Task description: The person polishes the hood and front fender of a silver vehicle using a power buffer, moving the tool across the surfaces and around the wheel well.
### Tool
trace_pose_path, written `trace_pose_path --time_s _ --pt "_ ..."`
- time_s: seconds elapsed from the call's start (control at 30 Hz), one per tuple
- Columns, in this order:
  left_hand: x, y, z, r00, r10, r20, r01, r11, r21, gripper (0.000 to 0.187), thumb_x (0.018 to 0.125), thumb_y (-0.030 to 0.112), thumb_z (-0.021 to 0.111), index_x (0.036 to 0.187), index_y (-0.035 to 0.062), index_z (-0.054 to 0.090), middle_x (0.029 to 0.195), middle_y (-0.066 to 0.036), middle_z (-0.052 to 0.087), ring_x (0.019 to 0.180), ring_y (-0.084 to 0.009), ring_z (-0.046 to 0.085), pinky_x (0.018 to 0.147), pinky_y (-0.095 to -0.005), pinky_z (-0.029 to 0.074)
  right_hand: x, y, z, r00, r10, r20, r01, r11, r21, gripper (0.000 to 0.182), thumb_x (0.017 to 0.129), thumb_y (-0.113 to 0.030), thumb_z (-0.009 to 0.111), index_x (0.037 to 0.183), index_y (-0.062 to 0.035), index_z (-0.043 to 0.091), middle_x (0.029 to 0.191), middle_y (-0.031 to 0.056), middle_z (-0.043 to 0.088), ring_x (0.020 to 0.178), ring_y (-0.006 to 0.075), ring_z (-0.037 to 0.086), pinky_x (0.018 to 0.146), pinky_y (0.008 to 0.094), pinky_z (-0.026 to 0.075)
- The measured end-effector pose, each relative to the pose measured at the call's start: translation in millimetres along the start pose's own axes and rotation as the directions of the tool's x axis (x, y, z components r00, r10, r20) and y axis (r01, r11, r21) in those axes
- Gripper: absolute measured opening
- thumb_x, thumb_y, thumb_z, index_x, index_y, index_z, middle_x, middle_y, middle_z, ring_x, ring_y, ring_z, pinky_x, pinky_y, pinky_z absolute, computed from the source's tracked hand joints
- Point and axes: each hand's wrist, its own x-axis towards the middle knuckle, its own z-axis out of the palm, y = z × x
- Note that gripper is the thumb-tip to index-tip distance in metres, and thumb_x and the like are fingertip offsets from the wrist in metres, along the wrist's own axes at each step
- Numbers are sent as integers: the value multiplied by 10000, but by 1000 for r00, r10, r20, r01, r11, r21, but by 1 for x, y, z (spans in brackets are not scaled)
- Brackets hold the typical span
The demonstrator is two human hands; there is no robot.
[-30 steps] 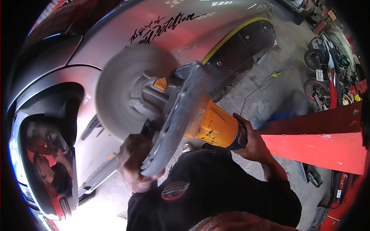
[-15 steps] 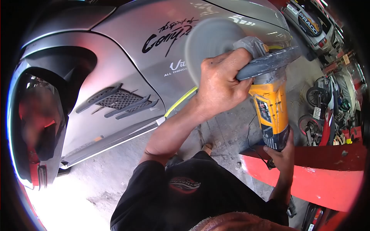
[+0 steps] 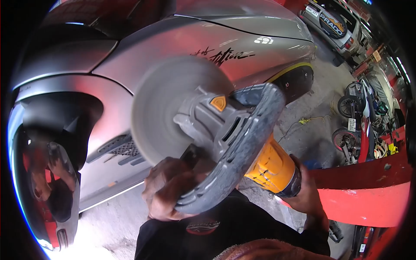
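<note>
A yellow and grey rotary polisher (image 3: 271,168) is held between both my hands. My left hand (image 3: 168,188) is closed around the lower left part of its grey loop handle (image 3: 255,125). My right hand (image 3: 305,195) wraps the rear end of the yellow body. The round pad (image 3: 151,108) is blurred by spinning and overlaps the silver car's side panel (image 3: 115,93). Part of the black lettering (image 3: 234,56) shows beyond the pad, and the dark side vent (image 3: 115,149) is partly covered by it.
At the left juts the car's side mirror (image 3: 56,106). Yellow tape (image 3: 288,70) edges the wheel arch. To the right stand a red curved bench-like surface (image 3: 359,201) and a parked motorcycle (image 3: 367,125). Another vehicle (image 3: 331,21) is at the back right.
The polisher has swung left and down toward my body, its pad now over the panel near the vent. My left hand has come down with the handle. The view has shifted slightly.
</note>
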Motion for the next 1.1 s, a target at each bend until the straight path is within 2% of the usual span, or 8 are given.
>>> trace_pose_path --time_s 0.23,0.33,0.53,0.57,0.77,0.87,0.97,1.1 --pt "56 -9 54 990 139 35 -141 988 64 318 791 94 740 1005 -59 560 766 -170 666 627 -245 666 580 -318 514 -1 25 -22 990 -50 -135 44 998 -46 978 686 -51 886 1487 20 329 1337 233 590 1269 333 585 1038 404 465" --pt "81 -26 110 995 51 -80 -51 999 0 161 732 54 750 760 0 601 682 -93 627 527 -174 599 501 -284 460 -5 40 -34 967 79 -244 -75 997 24 996 649 -6 877 1481 25 330 1327 218 590 1236 301 597 1035 392 463" --pt "112 -45 175 986 0 -165 -47 959 -279 140 708 4 705 788 39 595 621 -92 556 504 -222 562 496 -315 451 -1 52 -44 913 158 -375 -147 987 60 930 677 53 803 1470 43 317 1267 201 594 1175 270 602 1033 377 457" --pt "108 -44 169 995 -37 -87 10 956 -294 234 629 -20 697 807 37 556 704 -151 588 643 -365 617 583 -440 498 -2 56 -43 912 135 -387 -141 990 14 935 674 56 803 1472 42 317 1264 198 597 1169 268 606 1030 377 459" --pt "73 -29 87 984 76 -160 -86 995 -54 219 604 24 677 811 43 611 667 -99 562 561 -287 585 506 -371 475 -2 27 -12 969 70 -235 -63 997 34 979 665 36 833 1493 24 311 1292 218 596 1215 294 601 1038 405 461" --pt "44 -27 27 982 182 44 -178 981 -83 314 831 123 718 1025 -50 541 797 -174 668 654 -271 678 585 -350 546 -7 21 10 984 -31 -174 22 998 -52 988 713 -61 880 1514 -2 304 1336 239 586 1265 342 585 1046 424 464" --pt "-6 -9 -5 996 -53 -74 47 996 -76 284 731 130 819 882 -8 621 775 -144 655 645 -291 658 576 -401 527 -10 10 34 998 -20 -64 21 1000 17 977 770 -132 869 1539 -23 276 1306 229 613 1217 333 626 976 403 515" --pt "-37 5 -27 997 -10 -71 8 999 -32 313 668 106 837 834 -35 613 688 -123 630 599 -275 637 530 -390 509 -20 25 52 989 108 97 -111 993 32 1030 734 -170 893 1553 -62 278 1089 149 684 1028 279 695 906 370 531"
